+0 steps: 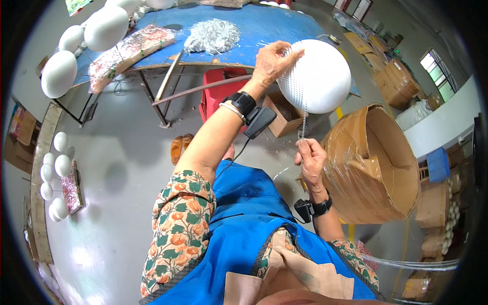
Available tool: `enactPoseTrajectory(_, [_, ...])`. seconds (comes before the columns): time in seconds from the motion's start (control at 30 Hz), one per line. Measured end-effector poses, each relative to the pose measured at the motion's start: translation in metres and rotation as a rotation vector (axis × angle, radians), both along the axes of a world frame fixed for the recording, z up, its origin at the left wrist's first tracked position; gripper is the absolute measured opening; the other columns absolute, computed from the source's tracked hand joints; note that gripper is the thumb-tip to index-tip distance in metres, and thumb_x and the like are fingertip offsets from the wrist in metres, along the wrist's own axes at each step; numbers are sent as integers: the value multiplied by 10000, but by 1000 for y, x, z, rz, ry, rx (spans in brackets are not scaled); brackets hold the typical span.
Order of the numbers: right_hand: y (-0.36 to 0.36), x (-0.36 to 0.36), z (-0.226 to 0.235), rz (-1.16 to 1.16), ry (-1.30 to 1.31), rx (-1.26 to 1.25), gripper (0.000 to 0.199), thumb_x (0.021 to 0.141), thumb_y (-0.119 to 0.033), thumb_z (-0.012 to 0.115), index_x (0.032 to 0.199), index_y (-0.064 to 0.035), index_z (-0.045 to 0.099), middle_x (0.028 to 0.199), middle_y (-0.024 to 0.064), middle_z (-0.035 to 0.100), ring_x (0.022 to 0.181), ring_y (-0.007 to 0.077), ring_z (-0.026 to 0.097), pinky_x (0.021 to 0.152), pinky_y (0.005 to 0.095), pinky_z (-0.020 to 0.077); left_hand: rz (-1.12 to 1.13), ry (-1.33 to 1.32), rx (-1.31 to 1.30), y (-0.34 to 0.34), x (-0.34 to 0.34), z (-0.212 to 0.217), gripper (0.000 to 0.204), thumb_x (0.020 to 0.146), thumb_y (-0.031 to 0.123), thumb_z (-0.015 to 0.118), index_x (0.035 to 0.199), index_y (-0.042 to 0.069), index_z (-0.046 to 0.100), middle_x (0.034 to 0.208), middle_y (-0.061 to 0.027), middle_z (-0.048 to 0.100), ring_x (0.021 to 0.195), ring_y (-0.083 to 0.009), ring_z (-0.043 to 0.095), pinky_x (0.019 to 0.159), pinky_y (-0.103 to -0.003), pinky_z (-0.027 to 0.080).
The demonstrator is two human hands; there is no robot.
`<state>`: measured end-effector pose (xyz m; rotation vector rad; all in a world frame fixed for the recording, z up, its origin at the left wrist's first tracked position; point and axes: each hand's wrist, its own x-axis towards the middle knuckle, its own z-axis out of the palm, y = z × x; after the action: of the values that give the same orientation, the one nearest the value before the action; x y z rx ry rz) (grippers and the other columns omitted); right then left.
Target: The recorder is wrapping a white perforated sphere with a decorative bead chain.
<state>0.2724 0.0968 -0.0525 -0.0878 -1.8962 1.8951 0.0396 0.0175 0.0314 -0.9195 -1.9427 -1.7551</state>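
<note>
A large white ball [323, 76] is in front of me, above the floor, with rows of small shiny beads on its left side. My left hand [274, 63] is on the ball's upper left, fingers bent against the beaded part; its thumb side is partly hidden. From the ball's lower edge a silvery bead strand [304, 124] runs down, pulled fairly straight. Its lower end is pinched between thumb and fingers of my right hand [311, 157], below the ball. What supports the ball from behind cannot be seen.
A blue-topped table [264, 25] holds a heap of silvery strands [212, 36] and a wrapped foam block [129, 56] with white balls [59, 74] on sticks. A big round-sided carton [351, 168] stands close at right. A red stool [216, 89] and small box [279, 114] are under the table edge.
</note>
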Motion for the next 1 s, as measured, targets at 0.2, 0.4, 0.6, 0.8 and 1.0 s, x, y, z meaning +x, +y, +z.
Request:
enactPoseTrajectory(0.2, [12,2,-3,-1,-10,24,218,867,-221,535,818,-10,558,548,-10,481,450,49,420,418,188,314,-204,-211,-69,-5,5,-2,675,664,561,631,1011,-17,603,1063,-230,561,996,-288,554,840,-340,433])
enactPoseTrajectory(0.4, [8,-3,2,-34,-19,15,190,868,-187,529,839,-3,563,534,-9,483,463,42,410,427,185,316,-228,-82,-30,-8,-2,-5,711,669,522,653,1063,-61,557,1035,-211,582,975,-249,561,857,-302,423])
enactPoseTrajectory(0.6, [2,19,13,-33,-16,50,209,868,-202,535,827,0,566,524,-11,485,459,37,423,430,181,328,-168,-117,19,-5,-19,-4,725,667,551,634,1051,-61,567,938,-219,610,869,-256,598,756,-310,470])
enactPoseTrajectory(0.8, [-1,52,12,-36,-38,79,193,871,-172,530,822,13,562,503,-7,488,444,35,428,419,182,337,18,-1,55,4,-13,-1,655,677,540,627,972,-44,607,891,-189,626,824,-270,610,745,-335,477])
enactPoseTrajectory(1.0, [-12,52,26,29,34,163,183,869,-155,529,809,14,569,507,2,505,446,38,444,417,184,347,43,24,64,7,-14,-5,583,671,531,628,935,11,640,836,-153,638,758,-246,619,690,-335,485])
